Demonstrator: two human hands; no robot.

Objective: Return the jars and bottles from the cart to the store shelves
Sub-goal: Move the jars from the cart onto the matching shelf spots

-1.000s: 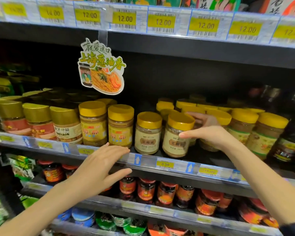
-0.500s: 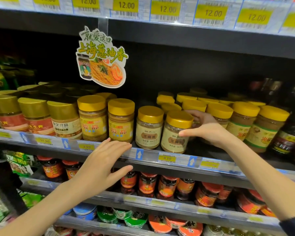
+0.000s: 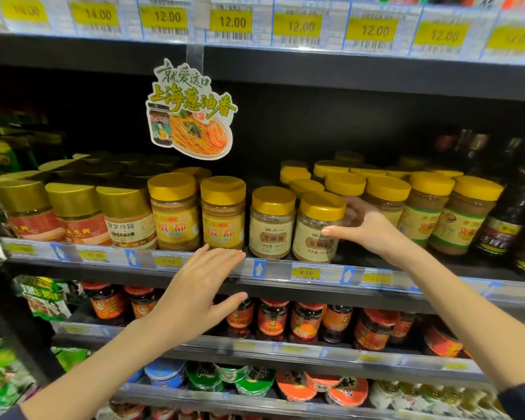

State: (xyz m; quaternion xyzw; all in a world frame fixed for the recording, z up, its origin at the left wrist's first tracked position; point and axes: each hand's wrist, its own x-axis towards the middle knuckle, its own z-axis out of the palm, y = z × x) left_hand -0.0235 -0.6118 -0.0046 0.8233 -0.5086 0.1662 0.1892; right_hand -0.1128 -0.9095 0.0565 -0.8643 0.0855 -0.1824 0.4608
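A gold-lidded sesame paste jar (image 3: pixel 314 234) stands at the front of the middle shelf (image 3: pixel 285 272), beside a matching jar (image 3: pixel 270 228). My right hand (image 3: pixel 367 228) holds it from the right, thumb across the label and fingers curled behind it. My left hand (image 3: pixel 197 292) is spread flat in front of the shelf's price rail, fingertips near the rail below two yellow-labelled jars (image 3: pixel 223 219), holding nothing.
Rows of gold-lidded jars (image 3: pixel 73 213) fill the shelf's left side, yellow-lidded ones (image 3: pixel 464 216) the right, and dark bottles (image 3: pixel 509 219) stand at the far right. A noodle sign (image 3: pixel 191 113) hangs from the shelf above. Red sauce jars (image 3: pixel 273 319) and bowl lids (image 3: pixel 255 380) line the lower shelves.
The view has shifted slightly downward. My right hand stays on the same jar and my left hand stays by the price rail; neither has clearly moved.
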